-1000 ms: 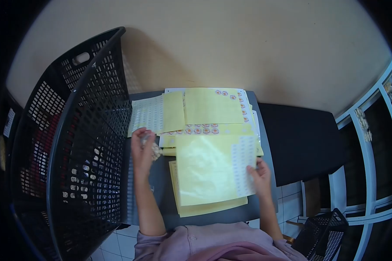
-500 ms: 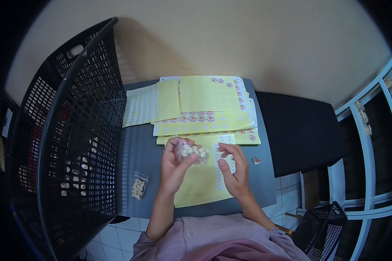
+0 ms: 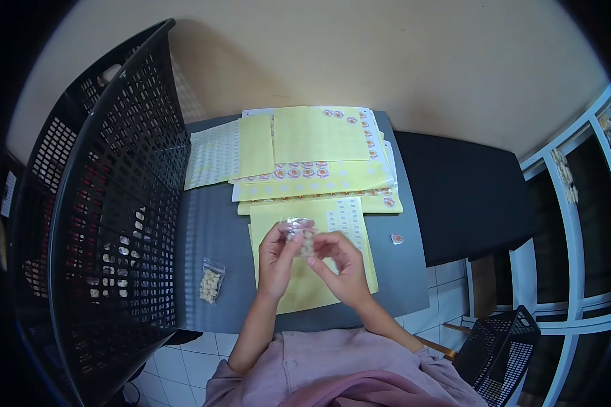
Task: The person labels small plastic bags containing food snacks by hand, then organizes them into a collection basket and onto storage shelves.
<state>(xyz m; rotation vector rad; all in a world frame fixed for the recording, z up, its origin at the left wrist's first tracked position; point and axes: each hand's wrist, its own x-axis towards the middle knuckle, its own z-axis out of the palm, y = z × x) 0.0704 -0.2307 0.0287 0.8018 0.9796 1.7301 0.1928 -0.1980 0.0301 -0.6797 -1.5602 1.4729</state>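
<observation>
My left hand (image 3: pixel 276 261) grips a small clear plastic bag (image 3: pixel 306 245) of pale, rounded pieces, held above the yellow sheets with small printed labels (image 3: pixel 349 220). At the bag's right side, my right hand (image 3: pixel 344 268) has its thumb and curled fingers on the plastic. The fingers partly cover the bag, and its upper part is blurred. A second filled zip bag (image 3: pixel 211 281) lies on the grey table (image 3: pixel 241 241) to the left of my hands. One loose round sticker (image 3: pixel 397 239) lies to their right.
Stacked sticker sheets (image 3: pixel 322 136) cover the back of the table. A tall black basket (image 3: pixel 115 176) with several filled bags inside stands along the left edge. To the right are a black-covered surface (image 3: pixel 465 197), a white rack (image 3: pixel 577 251) and a smaller black basket (image 3: pixel 499 359).
My right hand has moved left from the label sheet to the bag. The bag has turned more upright between my hands. The view has shifted slightly.
</observation>
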